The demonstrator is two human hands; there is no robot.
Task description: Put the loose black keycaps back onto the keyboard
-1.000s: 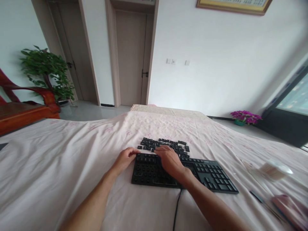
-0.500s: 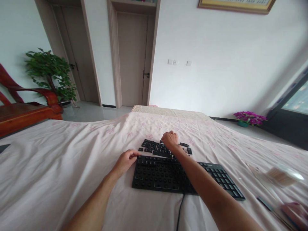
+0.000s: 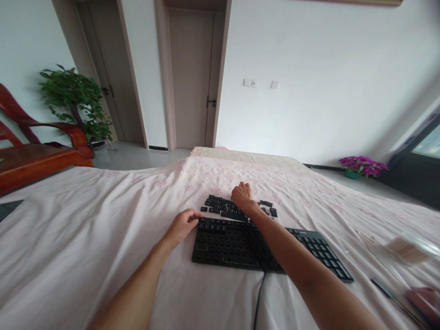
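Note:
A black computer keyboard lies on the cloth, much of its main section stripped of caps and showing bare key posts. Some caps remain along its upper rows and in the number pad. Just beyond it, loose black keycaps are spread in rough rows. My left hand is closed at the keyboard's upper left corner, thumb and fingers gripping its edge. Over the far side of the loose keycaps, my right hand has its fingers curled downward. Its fingertips are hidden, so what they hold cannot be made out. My right forearm covers part of the keyboard.
A pale flowered cloth covers the surface in folds. The keyboard's cable runs toward me. On the right are a clear box of thin sticks, a slim dark tool and a pink item.
The view has tilted slightly downward and shifted. My right hand stays over the loose keycaps with a small change in finger pose; my left hand remains at the keyboard's corner.

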